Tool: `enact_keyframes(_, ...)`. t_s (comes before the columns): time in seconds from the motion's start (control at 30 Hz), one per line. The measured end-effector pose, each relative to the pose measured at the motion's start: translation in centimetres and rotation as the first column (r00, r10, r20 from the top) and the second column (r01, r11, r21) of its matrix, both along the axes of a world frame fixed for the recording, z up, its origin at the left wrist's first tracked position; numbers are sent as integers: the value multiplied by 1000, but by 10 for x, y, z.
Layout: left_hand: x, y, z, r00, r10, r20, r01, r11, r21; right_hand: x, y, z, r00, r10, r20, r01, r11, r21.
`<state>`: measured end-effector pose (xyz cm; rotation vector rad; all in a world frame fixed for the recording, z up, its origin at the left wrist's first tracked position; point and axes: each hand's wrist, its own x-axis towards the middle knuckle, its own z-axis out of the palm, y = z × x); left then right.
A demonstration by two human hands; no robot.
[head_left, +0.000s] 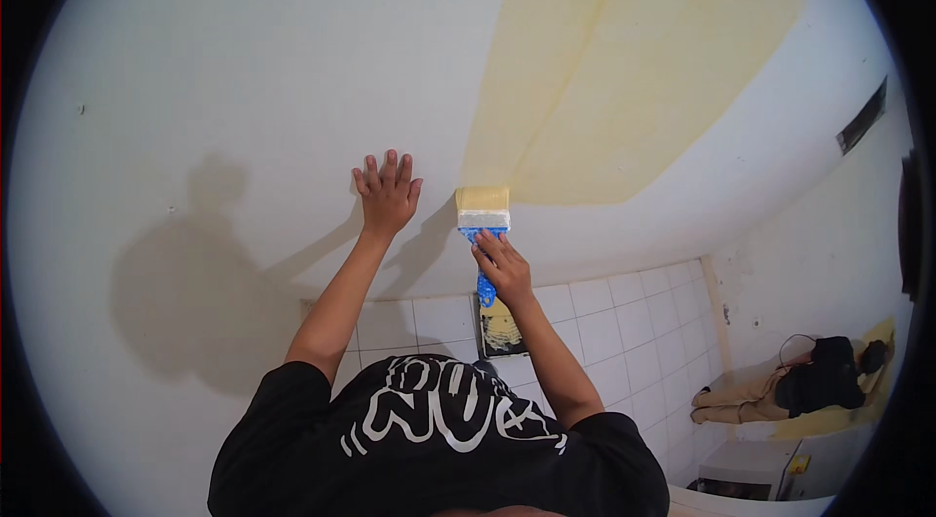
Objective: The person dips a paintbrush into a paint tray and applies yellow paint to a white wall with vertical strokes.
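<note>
My right hand [504,270] grips the blue handle of a wide flat paintbrush [484,219]. Its yellow-coated bristles press against the white wall [307,64], at the lower left corner of a pale yellow painted patch [658,78]. A darker wet streak runs up through the patch from near the brush. To the left, my left hand [387,199] lies against the unpainted wall with fingers apart and nothing in it. Below the brush, a black paint tray [504,341] holding yellow paint rests on the floor, partly hidden by my right forearm.
White floor tiles [621,312] meet the wall's foot. At the right, another person [819,378] in dark top and tan trousers stands facing a partly yellow wall [797,429]. Near them is a whitish cabinet-like object [753,458]. A dark rectangular opening [863,116] sits in the wall.
</note>
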<state>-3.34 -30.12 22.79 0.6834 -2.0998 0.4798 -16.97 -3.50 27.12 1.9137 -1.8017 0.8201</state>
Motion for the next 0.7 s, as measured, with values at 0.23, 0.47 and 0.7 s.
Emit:
enact_keyframes(0.23,-3,-19,-37,1000,0,-21,1,1000,13,12,13,-5,933,-31,359,69,993,-94)
enact_keyframes(0.47,1,-7,-48,1000,1,-26,0,999,40,-2,38,34,707,-146,692,255,965,-57)
enact_keyframes(0.7,1,6,-40,998,25,-55,-25,1000,-7,-21,13,76,916,22,400,-134,958,254)
